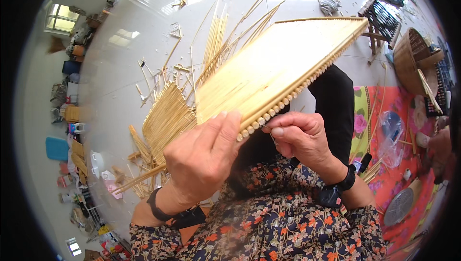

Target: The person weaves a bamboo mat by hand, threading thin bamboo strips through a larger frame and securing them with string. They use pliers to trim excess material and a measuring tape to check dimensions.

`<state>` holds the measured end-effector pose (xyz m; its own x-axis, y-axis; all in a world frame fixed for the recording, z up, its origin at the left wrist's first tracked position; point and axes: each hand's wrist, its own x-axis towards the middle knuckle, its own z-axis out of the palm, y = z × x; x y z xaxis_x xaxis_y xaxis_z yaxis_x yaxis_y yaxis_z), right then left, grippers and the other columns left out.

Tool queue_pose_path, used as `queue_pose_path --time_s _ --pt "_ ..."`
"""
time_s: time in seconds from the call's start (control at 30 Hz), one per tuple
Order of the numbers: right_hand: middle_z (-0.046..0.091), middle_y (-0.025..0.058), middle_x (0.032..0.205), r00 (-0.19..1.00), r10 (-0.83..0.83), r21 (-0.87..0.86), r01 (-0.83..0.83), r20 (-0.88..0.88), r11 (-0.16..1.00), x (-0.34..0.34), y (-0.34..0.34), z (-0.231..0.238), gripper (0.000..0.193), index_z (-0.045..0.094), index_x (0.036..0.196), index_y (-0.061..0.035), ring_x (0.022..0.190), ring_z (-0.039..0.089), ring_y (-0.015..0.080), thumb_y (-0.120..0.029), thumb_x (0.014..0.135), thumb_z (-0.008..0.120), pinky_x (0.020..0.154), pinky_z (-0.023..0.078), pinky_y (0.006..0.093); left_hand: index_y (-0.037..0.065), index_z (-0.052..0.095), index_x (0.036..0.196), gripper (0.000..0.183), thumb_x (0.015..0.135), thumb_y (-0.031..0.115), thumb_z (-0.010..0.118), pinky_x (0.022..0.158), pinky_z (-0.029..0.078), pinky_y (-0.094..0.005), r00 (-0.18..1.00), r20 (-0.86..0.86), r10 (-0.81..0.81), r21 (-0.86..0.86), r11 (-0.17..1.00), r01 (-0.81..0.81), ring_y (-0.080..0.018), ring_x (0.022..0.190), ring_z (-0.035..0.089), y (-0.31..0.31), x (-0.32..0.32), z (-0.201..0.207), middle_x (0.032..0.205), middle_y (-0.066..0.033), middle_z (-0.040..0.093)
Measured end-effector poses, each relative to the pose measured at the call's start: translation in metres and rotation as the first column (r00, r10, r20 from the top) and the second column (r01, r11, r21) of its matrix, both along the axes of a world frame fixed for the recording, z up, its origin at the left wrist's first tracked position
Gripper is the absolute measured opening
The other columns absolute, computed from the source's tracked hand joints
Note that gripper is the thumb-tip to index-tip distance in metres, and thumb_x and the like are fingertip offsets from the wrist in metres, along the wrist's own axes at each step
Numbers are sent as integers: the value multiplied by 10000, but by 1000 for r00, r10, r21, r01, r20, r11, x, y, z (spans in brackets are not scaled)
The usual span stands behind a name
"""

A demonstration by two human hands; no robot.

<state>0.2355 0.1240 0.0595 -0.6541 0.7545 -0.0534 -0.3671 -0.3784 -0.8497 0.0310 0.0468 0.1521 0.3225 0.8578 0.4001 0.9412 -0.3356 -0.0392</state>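
A flat panel of pale, straw-coloured stalks laid side by side (283, 54) is tilted up across my lap, its cut stalk ends lined along the near right edge. With fingers on top, my left hand (204, 153) is closed on the panel's near corner; its thumb is hidden. My right hand (302, 134) is just beside the cut ends, thumb and fingertips pinched together. Whatever sits in that pinch is too small to make out. A second stalk panel (168, 117) lies on the floor beyond my left hand.
Loose stalks (216, 40) and scraps cover the pale tiled floor ahead. At right are a woven basket (411, 64), a dark folding stool (379, 23), a red floral mat (384, 102) and a clear plastic bag (391, 138). Another person's hand (439, 146) shows at the right rim.
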Motion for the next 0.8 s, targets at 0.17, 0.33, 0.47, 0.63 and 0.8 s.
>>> queue_pose_path --time_s 0.17,0.33,0.47,0.63,0.8 --pt "708 79 780 975 71 -260 -125 -210 957 28 -41 -22 146 742 1038 56 535 572 91 1 967 628 487 466 236 31 733 1136 274 901 135 639 694 603 -327 951 -262 -165 28 984 178 -295 825 753 -18 19 13 940 -191 734" --pt "732 132 967 911 60 -321 -206 -409 924 31 -68 -22 253 677 1211 17 515 557 106 -3 964 629 495 482 248 4 734 1085 248 850 76 700 767 632 -377 956 -160 -246 -48 969 241 -329 920 754 -29 22 26 1003 -205 741" --pt "667 64 732 968 130 -355 -201 -214 913 24 -73 -23 199 691 1141 43 502 545 103 -38 970 632 483 458 249 35 718 1133 304 892 217 689 798 618 -380 960 -104 -260 59 962 267 -325 972 737 -37 -4 -9 1070 -183 729" --pt "600 41 628 979 185 -423 -205 -87 882 10 -67 -36 182 700 1077 63 477 525 105 -69 956 665 461 425 250 30 705 1162 459 842 353 768 961 570 -443 993 106 -46 -164 984 63 -362 1150 675 -57 -7 -17 1239 -189 681" --pt "587 29 612 975 218 -465 -209 -34 860 4 -61 -39 169 711 1066 56 459 502 101 -57 941 699 458 412 247 47 723 1131 411 774 222 828 927 585 -426 968 252 22 -156 988 18 -342 1117 691 -61 -17 -21 1173 -157 705"
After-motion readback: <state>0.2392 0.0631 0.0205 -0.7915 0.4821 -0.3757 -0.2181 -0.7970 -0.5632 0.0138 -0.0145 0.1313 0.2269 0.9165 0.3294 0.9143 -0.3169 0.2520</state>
